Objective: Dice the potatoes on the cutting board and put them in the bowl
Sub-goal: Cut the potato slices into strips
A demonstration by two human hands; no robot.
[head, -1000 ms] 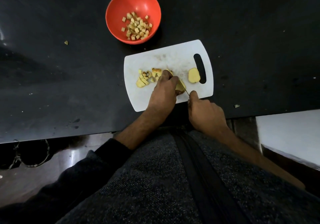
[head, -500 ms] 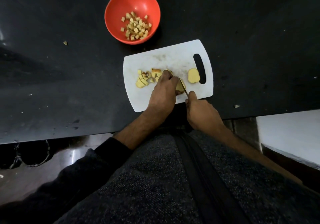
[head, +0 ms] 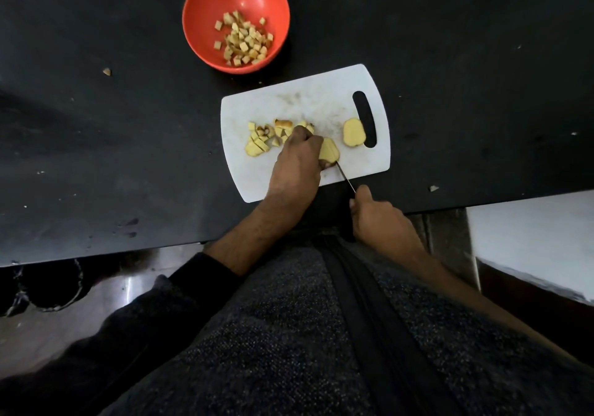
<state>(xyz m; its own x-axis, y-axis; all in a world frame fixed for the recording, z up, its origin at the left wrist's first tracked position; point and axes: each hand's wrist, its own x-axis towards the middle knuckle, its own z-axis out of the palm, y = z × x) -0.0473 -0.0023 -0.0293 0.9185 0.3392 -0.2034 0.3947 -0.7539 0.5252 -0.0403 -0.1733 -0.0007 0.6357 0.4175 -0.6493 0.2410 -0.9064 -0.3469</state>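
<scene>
1. White plastic, the cutting board [head: 289, 107] lies at a slight angle on the black desk [head: 96, 142], its handle slot toward the right end.
2. The left hand [head: 297, 164] rests palm down on the board, its grip curled over a potato slice [head: 328, 152] and pressing it against the board from the left; the fingertips are bent down onto the slice's far end.
3. The right hand [head: 379, 219] sits at the near edge of the desk, just off the board, its grip wrapped tight around the handle of a knife [head: 345, 179].
4. The thin blade runs from that hand up and to the left, its tip touching the near end of the held slice.
5. A second potato slice [head: 353, 132] lies flat by itself just left of the handle slot, apart from both hands.
6. To the left of the left hand sits a loose heap of cut potato pieces [head: 262, 137], some diced small, some still in larger chunks.
7. The red bowl [head: 205, 7] stands on the desk beyond the board's left corner, near it but not touching, and holds a pile of potato cubes [head: 244, 41].
8. Two small scraps lie on the desk: one [head: 107, 71] well left of the bowl, another [head: 434, 188] right of the board near the desk edge.
9. A dark speckled garment fills the lower part of the view.
</scene>
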